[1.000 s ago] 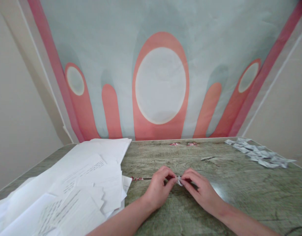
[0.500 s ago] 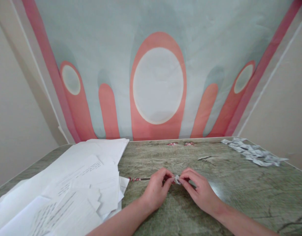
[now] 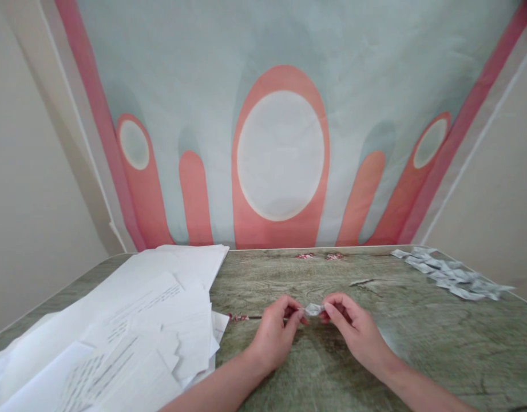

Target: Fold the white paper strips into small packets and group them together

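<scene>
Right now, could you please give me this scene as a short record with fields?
Left hand: pinches one end of a small pale piece, apparently paper
Right hand: pinches its other end
Table: grey-green, wood-grain look
Left side: overlapping white sheets, some with dark lines
Far right: cluster of pale folded pieces
Backdrop: pale blue-green with coral shapes

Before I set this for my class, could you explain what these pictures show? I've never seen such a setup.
There is no machine here: a person works with a bare left hand and right hand. The view comes from one camera worn on the head, looking forward and down. On the wood-patterned table, papers, some printed, lie to the left; small folded pale pieces lie at the far right. Between them, the hands hold a small pale piece, one at each end.
</scene>
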{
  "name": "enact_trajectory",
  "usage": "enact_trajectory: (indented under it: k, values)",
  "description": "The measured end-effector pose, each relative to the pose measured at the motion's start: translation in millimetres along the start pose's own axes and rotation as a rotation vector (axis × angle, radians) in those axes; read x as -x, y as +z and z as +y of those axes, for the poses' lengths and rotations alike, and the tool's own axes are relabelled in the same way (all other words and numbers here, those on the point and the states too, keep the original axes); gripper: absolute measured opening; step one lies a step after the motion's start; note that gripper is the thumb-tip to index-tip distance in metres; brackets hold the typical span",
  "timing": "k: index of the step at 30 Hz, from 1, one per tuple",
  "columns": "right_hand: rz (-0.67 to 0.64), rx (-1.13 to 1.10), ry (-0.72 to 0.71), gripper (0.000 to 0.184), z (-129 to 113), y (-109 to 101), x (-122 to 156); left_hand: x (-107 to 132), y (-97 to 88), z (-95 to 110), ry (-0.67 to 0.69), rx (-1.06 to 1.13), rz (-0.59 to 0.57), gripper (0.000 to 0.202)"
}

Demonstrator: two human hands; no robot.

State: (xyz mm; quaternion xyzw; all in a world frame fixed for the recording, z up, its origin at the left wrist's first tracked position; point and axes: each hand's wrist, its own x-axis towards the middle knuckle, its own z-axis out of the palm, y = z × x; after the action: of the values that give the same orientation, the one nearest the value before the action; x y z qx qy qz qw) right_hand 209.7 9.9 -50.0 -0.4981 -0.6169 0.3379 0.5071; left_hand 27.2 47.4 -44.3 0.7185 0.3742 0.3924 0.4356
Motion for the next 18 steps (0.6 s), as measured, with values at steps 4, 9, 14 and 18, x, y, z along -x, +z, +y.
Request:
enact_trajectory:
  k: [4,9,14,18]
  values:
    - [-0.035,-0.073,0.063,0.019,2.1,0.6,-0.5,-0.2,1.0,-2.2,0.006,0.008,0.016,0.008]
    - [-0.093,-0.092,0.081,0.020,-1.6,2.2,0.8,0.7,0.2,1.4,0.036,-0.041,0.010,0.008]
    - [-0.121,-0.043,0.082,0.022,-0.9,0.8,0.0,1.7,-0.1,8.4,0.022,-0.057,-0.011,0.006]
    - [-0.107,0.013,0.066,0.021,-1.0,0.8,0.3,2.4,0.7,9.4,-0.019,-0.061,-0.032,0.036]
